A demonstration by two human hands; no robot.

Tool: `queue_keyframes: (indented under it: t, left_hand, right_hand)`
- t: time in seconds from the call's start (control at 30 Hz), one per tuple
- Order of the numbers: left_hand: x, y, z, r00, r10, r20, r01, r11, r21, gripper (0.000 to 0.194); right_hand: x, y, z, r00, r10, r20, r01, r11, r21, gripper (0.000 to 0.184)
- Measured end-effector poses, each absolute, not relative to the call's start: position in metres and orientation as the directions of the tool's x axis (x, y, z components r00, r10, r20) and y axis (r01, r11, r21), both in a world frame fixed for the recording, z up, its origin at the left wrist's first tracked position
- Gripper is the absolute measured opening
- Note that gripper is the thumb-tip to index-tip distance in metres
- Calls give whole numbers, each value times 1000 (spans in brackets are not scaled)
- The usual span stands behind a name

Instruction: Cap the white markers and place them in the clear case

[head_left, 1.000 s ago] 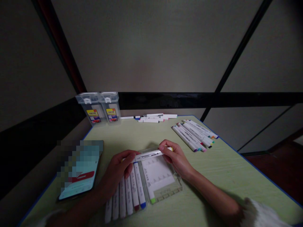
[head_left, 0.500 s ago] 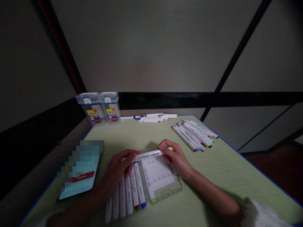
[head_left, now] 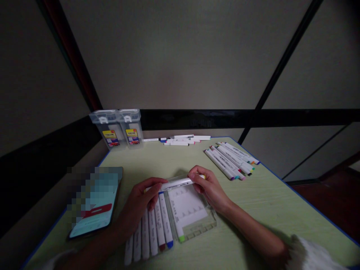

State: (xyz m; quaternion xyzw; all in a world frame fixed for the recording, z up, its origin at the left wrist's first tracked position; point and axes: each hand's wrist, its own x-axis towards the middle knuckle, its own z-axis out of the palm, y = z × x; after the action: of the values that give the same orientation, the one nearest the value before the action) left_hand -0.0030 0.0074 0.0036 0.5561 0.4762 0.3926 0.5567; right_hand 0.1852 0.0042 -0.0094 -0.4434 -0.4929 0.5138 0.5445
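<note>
A white marker [head_left: 177, 183] with a yellow end lies level between my two hands. Its left end is pinched in my left hand [head_left: 144, 197], its right end in my right hand [head_left: 206, 187]. Beneath them lies an open clear plastic case [head_left: 201, 228]. The left part of the case carries a row of several white markers [head_left: 153, 236], the nearest with dark red and blue ends. Along the left side of the right part sits a marker with a green end [head_left: 177, 223], beside a white sheet [head_left: 188, 204]. My left hand hides the upper ends of some markers.
On the left lies a phone [head_left: 98, 206] with a lit screen. Two clear lidded boxes [head_left: 122, 129] stand at the back left. Several slim markers [head_left: 182, 140] lie at the back edge, and more markers [head_left: 230, 161] lie at the right. A wall rises behind the table.
The held marker has turned slightly about its length, so its printing shows differently. Both hands stay in nearly the same place.
</note>
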Motion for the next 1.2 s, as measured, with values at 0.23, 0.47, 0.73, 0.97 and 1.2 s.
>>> queue_keyframes:
  t: [0.23, 0.47, 0.73, 0.97, 1.2]
  left_hand:
    - [-3, 7, 4, 260, 959, -110, 92, 89, 992, 28]
    - [-3, 6, 4, 248, 962, -110, 77, 94, 993, 24]
    - [-3, 6, 4, 257, 959, -120, 85, 102, 991, 25]
    - [-2, 7, 5, 254, 958, -137, 77, 121, 990, 24]
    - [-3, 8, 3, 271, 955, -121, 102, 96, 990, 25]
  right_hand:
    - [186, 5, -11, -18, 996, 90, -112, 87, -990, 20]
    - [186, 5, -10, -18, 996, 82, -112, 80, -991, 20]
    - [185, 5, -10, -21, 997, 72, -102, 69, -992, 21]
    - [186, 5, -10, -27, 997, 79, -105, 76, -992, 20]
    - [186, 5, -10, -20, 997, 69, -74, 67, -995, 21]
